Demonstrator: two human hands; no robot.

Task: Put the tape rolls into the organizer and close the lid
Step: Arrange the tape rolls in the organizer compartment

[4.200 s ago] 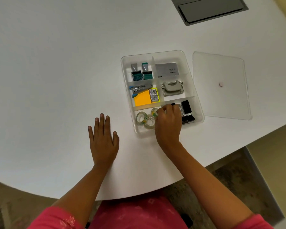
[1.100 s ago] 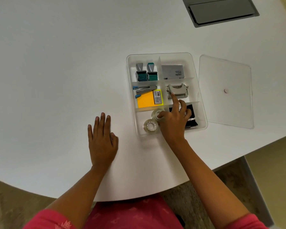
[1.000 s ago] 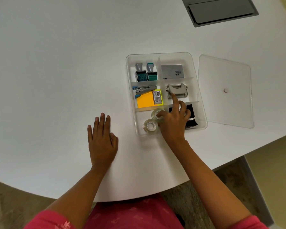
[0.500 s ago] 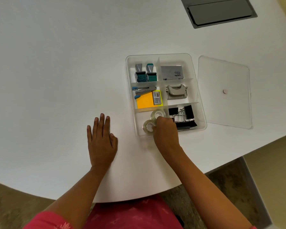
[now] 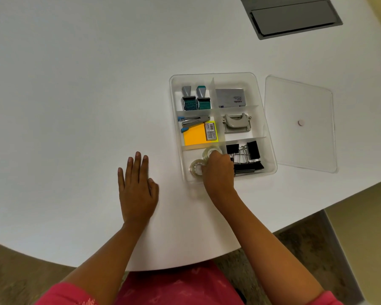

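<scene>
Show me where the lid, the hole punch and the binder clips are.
lid (image 5: pixel 299 137): head view, flat clear panel below the knob.
hole punch (image 5: pixel 237 125): head view, grey top.
binder clips (image 5: pixel 253 150): head view, one black clip body.

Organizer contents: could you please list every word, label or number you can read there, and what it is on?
"camlin": on the grey box, back right compartment; its smaller print is too small to read.
Barcode label on the yellow notes: too blurred to read.
Two stamps: teal characters, unreadable.
</scene>
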